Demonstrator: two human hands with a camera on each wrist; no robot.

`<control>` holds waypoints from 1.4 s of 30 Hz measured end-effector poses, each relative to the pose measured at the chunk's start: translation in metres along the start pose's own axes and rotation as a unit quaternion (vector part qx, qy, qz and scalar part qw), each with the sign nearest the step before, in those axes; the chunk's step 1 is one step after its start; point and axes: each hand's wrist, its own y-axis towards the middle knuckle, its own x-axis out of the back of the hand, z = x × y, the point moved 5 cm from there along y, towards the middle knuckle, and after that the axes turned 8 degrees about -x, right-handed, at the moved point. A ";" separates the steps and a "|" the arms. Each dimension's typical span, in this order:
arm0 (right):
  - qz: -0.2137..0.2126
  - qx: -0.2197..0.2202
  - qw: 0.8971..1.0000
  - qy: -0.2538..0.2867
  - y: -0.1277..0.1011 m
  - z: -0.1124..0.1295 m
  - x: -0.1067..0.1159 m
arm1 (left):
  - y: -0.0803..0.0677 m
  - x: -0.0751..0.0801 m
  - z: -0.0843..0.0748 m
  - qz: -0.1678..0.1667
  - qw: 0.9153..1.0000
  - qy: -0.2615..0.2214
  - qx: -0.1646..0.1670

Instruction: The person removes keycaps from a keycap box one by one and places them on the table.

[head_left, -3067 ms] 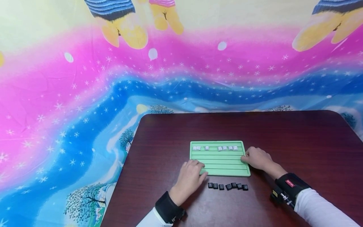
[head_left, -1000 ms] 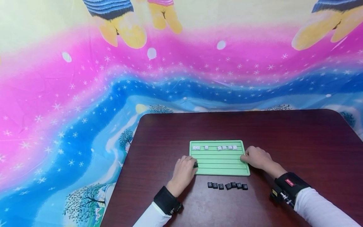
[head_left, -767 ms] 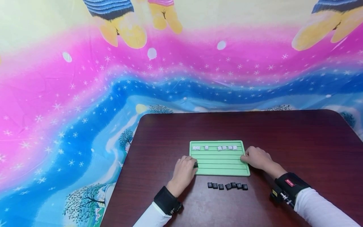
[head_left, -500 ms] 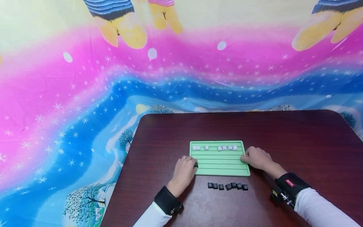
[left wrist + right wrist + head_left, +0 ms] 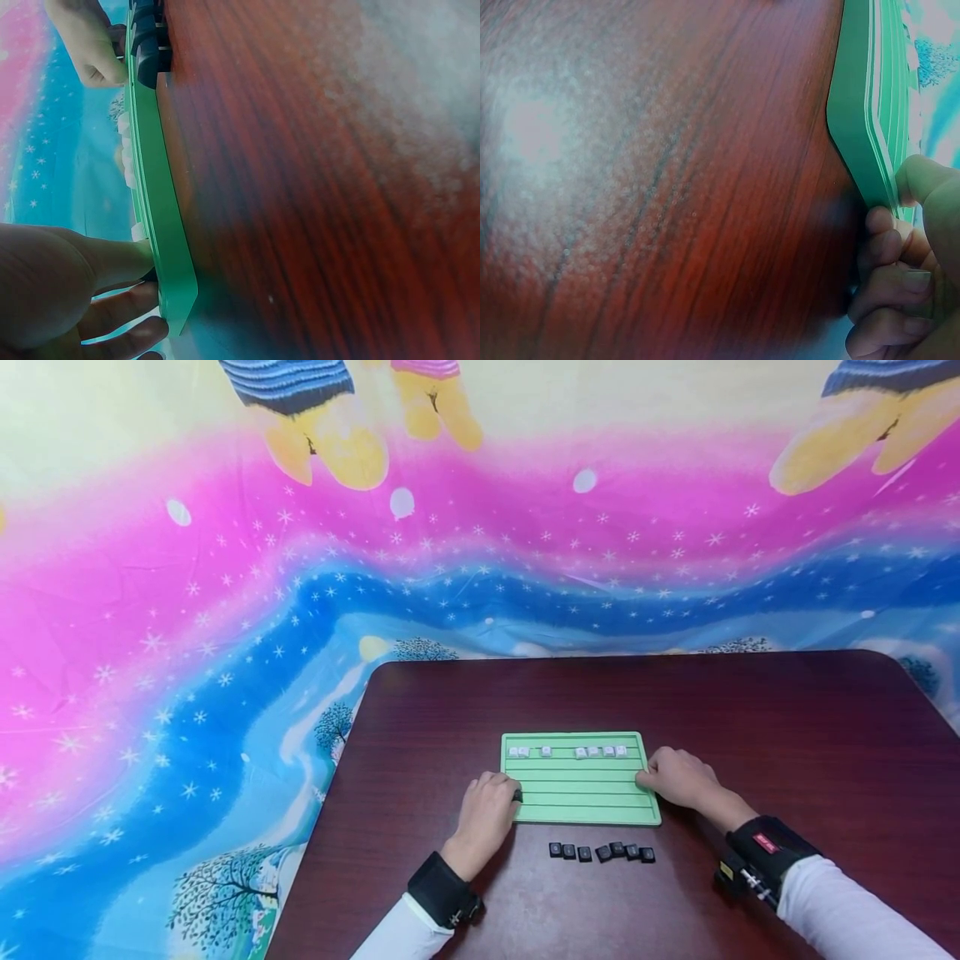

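Note:
A light green board with ridged rows (image 5: 585,787) lies on the table. My left hand (image 5: 486,817) is at its left edge, pinching a black keycap (image 5: 518,796) between thumb and fingers; in the left wrist view most of that keycap is hidden behind the thumb. My right hand (image 5: 684,779) grips the board's right edge, thumb on top and fingers curled at the side, as the right wrist view shows. Several white keycaps (image 5: 593,752) sit along the top row of the board. Several black keycaps (image 5: 585,853) lie in an uneven line on the table before its near edge.
The dark red-brown table (image 5: 420,718) has rounded far corners and a glossy top. Behind it hangs a colourful printed cloth (image 5: 480,543). Black straps with small cameras (image 5: 450,893) are on both wrists.
Compared with about three seconds ago, my left hand has moved left from over the board's lower left to its left edge, and a black keycap shows there. Over the last second nothing visibly moves.

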 end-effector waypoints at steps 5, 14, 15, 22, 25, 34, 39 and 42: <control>0.001 -0.004 1.000 -0.003 0.000 0.001 0.000 | 0.000 0.000 0.000 0.001 1.000 -0.004 -0.001; 0.002 -0.001 1.000 0.000 0.000 0.000 0.000 | 0.000 0.002 0.001 -0.008 1.000 -0.013 -0.005; 0.001 0.000 1.000 0.001 0.000 0.000 0.000 | 0.000 0.003 0.001 -0.010 1.000 -0.013 -0.005; -0.002 0.001 1.000 -0.001 0.002 -0.002 -0.001 | -0.001 0.006 0.001 -0.023 1.000 -0.009 -0.008; -0.001 0.001 1.000 -0.002 0.002 -0.002 -0.001 | 0.000 0.007 0.000 -0.024 1.000 -0.011 -0.008; -0.002 0.002 1.000 -0.003 0.002 -0.002 -0.002 | -0.001 0.014 -0.004 -0.027 1.000 -0.013 -0.010; -0.004 0.003 1.000 -0.004 0.003 -0.002 -0.002 | -0.002 0.019 -0.007 -0.029 0.999 -0.012 -0.012; -0.004 0.002 1.000 -0.003 0.002 -0.002 -0.002 | -0.003 0.021 -0.007 -0.028 0.999 -0.013 -0.013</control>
